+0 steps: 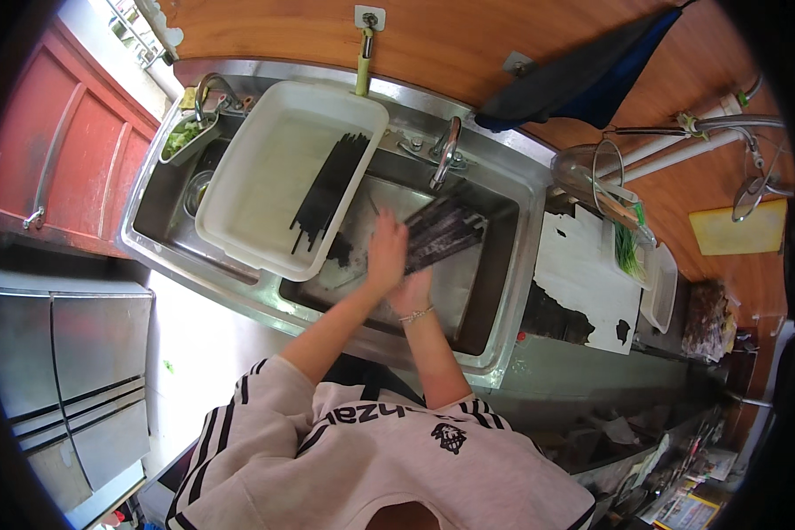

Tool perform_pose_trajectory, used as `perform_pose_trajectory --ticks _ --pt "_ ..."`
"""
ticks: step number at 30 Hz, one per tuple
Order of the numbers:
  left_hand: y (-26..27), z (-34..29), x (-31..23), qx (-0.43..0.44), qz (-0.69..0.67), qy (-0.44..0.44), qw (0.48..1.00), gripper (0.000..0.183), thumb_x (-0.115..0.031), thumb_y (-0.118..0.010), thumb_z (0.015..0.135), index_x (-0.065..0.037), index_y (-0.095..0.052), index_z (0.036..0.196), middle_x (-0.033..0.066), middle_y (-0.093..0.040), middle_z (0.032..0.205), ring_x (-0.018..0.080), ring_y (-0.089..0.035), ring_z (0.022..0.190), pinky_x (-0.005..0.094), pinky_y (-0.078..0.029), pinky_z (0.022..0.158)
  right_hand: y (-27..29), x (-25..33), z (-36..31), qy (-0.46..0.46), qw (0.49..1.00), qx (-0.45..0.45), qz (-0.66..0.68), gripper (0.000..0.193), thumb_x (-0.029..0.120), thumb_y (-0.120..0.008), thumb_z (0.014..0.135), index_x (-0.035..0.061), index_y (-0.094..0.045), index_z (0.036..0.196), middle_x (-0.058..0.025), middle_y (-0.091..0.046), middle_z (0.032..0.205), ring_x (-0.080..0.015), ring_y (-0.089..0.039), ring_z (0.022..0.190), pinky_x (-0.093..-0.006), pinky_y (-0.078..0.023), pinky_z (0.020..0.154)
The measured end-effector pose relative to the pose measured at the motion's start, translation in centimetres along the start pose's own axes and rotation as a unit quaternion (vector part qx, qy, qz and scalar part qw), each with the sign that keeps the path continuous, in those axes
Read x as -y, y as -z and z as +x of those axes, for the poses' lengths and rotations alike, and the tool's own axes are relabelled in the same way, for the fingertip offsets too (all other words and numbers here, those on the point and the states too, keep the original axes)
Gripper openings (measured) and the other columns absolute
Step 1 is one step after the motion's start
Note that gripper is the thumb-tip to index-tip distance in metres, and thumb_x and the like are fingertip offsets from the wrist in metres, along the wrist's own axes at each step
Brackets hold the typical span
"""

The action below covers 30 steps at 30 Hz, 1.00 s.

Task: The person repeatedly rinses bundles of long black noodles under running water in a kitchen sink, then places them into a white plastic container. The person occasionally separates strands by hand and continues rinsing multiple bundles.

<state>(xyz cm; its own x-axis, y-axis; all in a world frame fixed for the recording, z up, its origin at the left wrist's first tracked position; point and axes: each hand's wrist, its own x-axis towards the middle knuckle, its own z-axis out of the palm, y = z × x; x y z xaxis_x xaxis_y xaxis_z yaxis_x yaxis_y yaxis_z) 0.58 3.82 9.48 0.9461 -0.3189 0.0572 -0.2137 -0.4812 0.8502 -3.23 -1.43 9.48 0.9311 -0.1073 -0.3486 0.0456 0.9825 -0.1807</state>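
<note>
Apparently the right hand (412,293) grasps the thin black sticks (449,235) just beyond it; the left hand (387,251), beside it, blurs too much to tell released from grasping

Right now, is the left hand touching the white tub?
Apart: in the head view, the metal sink shows between the left hand and the white tub.

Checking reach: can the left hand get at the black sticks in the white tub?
Probably yes: the left hand is beside the open white tub, whose black sticks lie uncovered; only its rim intervenes.
</note>
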Motion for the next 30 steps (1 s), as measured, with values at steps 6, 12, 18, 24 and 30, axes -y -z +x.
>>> perform_pose_trajectory --ticks 6,12,18,24,30 --pt "-0.5 1.5 0.6 0.032 -0.275 0.018 0.961 0.061 -0.036 -0.031 0.1 0.001 -0.015 0.145 0.017 -0.017 0.151 0.027 -0.014 0.141 0.0343 -0.012 0.113 -1.6 0.3 0.8 0.104 0.977 0.022 -0.186 0.046 0.034 -0.035 0.098 0.006 -0.04 0.135 -0.004 -0.045 0.136 -0.0185 -0.044 0.123 -0.0331 -0.033 0.105" --pt "1.3 2.2 -2.7 0.012 -0.145 0.02 0.989 0.056 -0.027 -0.038 0.096 0.004 -0.025 0.141 0.0249 -0.039 0.135 0.0364 -0.037 0.125 0.0392 -0.024 0.107 -3.0 0.8 1.6 0.089 0.976 0.025 -0.196 0.048 0.036 -0.035 0.099 0.008 -0.037 0.138 -0.0006 -0.045 0.134 -0.0152 -0.043 0.122 -0.0302 -0.033 0.104" --pt "2.9 3.7 -3.1 -0.031 -0.16 -0.016 0.987 0.054 -0.031 -0.036 0.096 -0.004 -0.027 0.142 0.023 -0.048 0.127 0.0394 -0.045 0.117 0.0429 -0.033 0.1 -4.4 0.1 1.6 0.128 0.975 0.052 -0.176 0.049 0.04 -0.031 0.097 0.0094 -0.041 0.134 -0.002 -0.046 0.133 -0.0197 -0.044 0.122 -0.0358 -0.036 0.102" --pt "1.4 2.9 -2.0 0.052 -0.124 0.07 0.988 0.06 -0.039 -0.032 0.096 -0.008 -0.021 0.146 0.0107 -0.038 0.144 0.0344 -0.033 0.133 0.0485 -0.023 0.107 -3.3 0.7 2.1 0.012 0.996 0.063 -0.057 0.058 0.054 -0.032 0.092 0.0133 -0.045 0.132 -0.0052 -0.052 0.128 -0.0246 -0.05 0.115 -0.0457 -0.037 0.1" --pt "2.5 2.2 -5.4 0.089 -0.124 0.112 0.982 0.056 -0.035 -0.034 0.098 -0.012 -0.021 0.147 0.0075 -0.019 0.153 0.0234 -0.014 0.142 0.0518 -0.01 0.109 -4.4 1.3 1.2 -0.053 0.96 0.268 0.064 0.075 0.066 -0.028 0.089 0.0142 -0.028 0.144 -0.0005 -0.032 0.146 -0.0234 -0.029 0.134 -0.0474 -0.022 0.11"
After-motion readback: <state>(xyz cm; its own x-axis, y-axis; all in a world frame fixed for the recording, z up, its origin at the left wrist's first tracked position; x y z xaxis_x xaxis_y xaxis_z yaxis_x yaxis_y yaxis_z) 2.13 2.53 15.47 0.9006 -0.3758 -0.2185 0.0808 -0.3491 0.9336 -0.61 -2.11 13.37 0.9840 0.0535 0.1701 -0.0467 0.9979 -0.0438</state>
